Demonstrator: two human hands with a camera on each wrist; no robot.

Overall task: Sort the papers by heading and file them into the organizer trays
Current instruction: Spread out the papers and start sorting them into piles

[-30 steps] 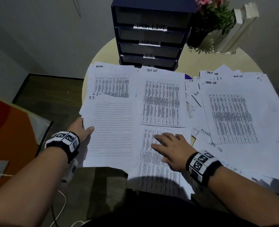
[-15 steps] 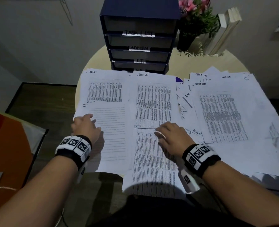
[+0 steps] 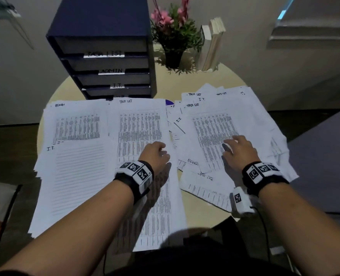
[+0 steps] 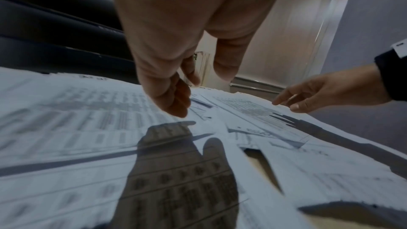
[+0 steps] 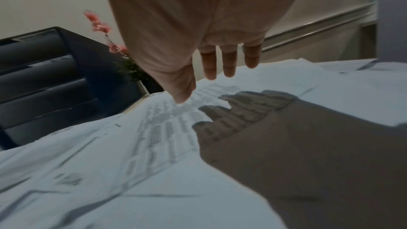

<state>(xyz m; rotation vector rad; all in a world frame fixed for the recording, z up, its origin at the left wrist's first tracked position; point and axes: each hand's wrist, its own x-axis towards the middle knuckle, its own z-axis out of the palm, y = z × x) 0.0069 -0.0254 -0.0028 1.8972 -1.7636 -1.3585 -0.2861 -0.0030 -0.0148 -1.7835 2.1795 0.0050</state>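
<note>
Fingers (image 5: 229, 62) of our right hand (image 3: 240, 150) hang straight and slightly spread above a printed sheet headed TASK LIST (image 3: 215, 134); only the right wrist view shows the gap between fingertips and page, with their shadow cast below. From the head view that hand seems to lie on the sheet, at about 3 o'clock on the round table (image 3: 165, 86). Our left hand (image 3: 155, 154) sits at the centre over another table-printed sheet (image 3: 140, 126). Its fingers (image 4: 176, 97) are loosely curled and hold nothing, which the left wrist view makes plain while the head view shows just the knuckles. Papers (image 3: 75, 176) cover the table from 9 to 3 o'clock, with headings ADMIN, I.T. and TASK LIST. At 12 o'clock stands the dark organizer (image 3: 105, 36), its trays labelled TASK LIST, ADMIN and I.T.; at 1 o'clock are a pink-flowered plant (image 3: 173, 36) and some books (image 3: 213, 42).
</note>
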